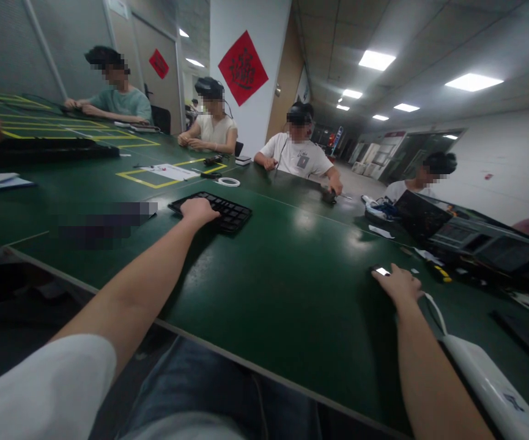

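A black tray (232, 215) with a grid of square compartments lies on the green table. My left hand (199, 211) is closed over its near left part, with the fingers curled and partly hidden. Far to the right, my right hand (399, 285) rests low over the tabletop. Its thumb and fingers close on a small dark object (375, 269) with a bright white face; the rest of that object is covered by the hand.
A white power strip (488, 373) lies beside my right forearm. Behind it stands an opened computer case (488, 238) with a yellow-handled tool (442, 273) nearby. A white cable coil (227, 182) and paper (172, 172) lie beyond the tray. Several people sit around the table.
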### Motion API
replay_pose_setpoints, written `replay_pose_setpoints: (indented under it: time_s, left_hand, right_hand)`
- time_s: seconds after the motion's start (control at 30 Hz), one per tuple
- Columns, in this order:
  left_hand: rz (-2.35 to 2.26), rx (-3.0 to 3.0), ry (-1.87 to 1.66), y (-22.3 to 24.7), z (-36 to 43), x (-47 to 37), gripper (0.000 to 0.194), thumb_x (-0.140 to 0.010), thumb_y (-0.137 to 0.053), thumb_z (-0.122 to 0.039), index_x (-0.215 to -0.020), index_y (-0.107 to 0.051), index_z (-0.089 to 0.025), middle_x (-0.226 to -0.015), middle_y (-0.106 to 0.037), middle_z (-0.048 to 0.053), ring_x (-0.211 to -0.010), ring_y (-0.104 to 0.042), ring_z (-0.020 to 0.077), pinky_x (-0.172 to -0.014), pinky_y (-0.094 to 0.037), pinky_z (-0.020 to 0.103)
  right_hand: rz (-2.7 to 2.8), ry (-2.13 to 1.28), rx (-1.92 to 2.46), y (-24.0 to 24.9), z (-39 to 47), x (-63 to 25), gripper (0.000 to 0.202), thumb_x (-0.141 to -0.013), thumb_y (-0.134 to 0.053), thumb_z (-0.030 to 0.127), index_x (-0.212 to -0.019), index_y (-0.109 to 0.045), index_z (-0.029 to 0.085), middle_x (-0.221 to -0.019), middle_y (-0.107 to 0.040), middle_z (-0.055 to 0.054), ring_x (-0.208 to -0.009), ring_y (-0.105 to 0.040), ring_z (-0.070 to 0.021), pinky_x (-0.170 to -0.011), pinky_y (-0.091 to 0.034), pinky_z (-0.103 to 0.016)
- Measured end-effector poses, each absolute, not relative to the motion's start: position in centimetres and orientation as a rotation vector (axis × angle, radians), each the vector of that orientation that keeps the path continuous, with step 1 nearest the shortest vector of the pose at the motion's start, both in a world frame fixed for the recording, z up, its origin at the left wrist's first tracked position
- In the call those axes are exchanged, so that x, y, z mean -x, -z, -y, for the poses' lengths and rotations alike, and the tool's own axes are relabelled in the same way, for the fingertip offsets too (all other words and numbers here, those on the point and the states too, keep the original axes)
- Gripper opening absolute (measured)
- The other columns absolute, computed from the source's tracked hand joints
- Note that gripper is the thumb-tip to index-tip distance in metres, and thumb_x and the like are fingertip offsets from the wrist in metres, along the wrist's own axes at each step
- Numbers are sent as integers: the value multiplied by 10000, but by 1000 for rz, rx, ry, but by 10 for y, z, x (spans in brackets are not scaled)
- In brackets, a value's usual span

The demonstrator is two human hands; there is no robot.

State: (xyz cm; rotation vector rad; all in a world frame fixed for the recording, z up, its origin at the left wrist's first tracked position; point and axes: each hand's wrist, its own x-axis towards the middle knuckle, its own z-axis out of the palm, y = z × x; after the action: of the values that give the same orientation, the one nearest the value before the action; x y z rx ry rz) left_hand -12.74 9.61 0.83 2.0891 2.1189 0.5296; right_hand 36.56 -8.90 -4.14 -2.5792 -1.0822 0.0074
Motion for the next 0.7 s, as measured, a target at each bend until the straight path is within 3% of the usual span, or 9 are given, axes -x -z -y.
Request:
replay_pose_setpoints:
  time_s: [0.1,0.2,0.37,0.53,0.7]
  left_hand:
    - [-2336,-2072,-410,-8,-96,122,490,-667,-585,-452,-910,-589,-27,-1013,-563,225,-985,-486,361,-776,-399,423]
    - [-2267,-2157,-419,-6,-92,110,486,-712,-537,-472,-909,-591,-31,-998,-576,204,-969,-506,323,-774,-408,376]
    - [-2009,-2312,-489,4,-72,59,489,-704,-489,-561,-781,-608,-93,-883,-613,151,-835,-572,269,-687,-430,318]
    - [-1377,-2385,-779,14,-24,-3,464,-774,-395,-547,-884,-585,-137,-877,-619,96,-772,-578,206,-632,-428,287]
    - [-1153,-2389,-815,18,15,-20,482,-757,-451,-528,-994,-534,-117,-971,-594,106,-857,-555,207,-708,-438,304]
  right_hand:
    - [1121,-79,2639,41,89,-365,660,-661,-469,529,-1187,-467,131,-1237,-367,-252,-1120,-289,-500,-791,-230,-655]
    - [1318,-140,2576,43,84,-361,574,-732,-432,432,-1182,-464,77,-1153,-451,-259,-1089,-396,-424,-823,-322,-537]
    - [1649,-153,2267,41,68,-310,534,-718,-520,331,-1191,-467,90,-1186,-485,-125,-1106,-434,-263,-973,-298,-356]
    - [1720,-605,1586,27,69,-233,514,-657,-583,251,-1141,-476,119,-1142,-525,-79,-1046,-492,-197,-959,-347,-358]
    - [1555,-862,1307,30,76,-212,461,-603,-649,343,-1006,-547,141,-1042,-593,-82,-962,-553,-231,-868,-436,-379]
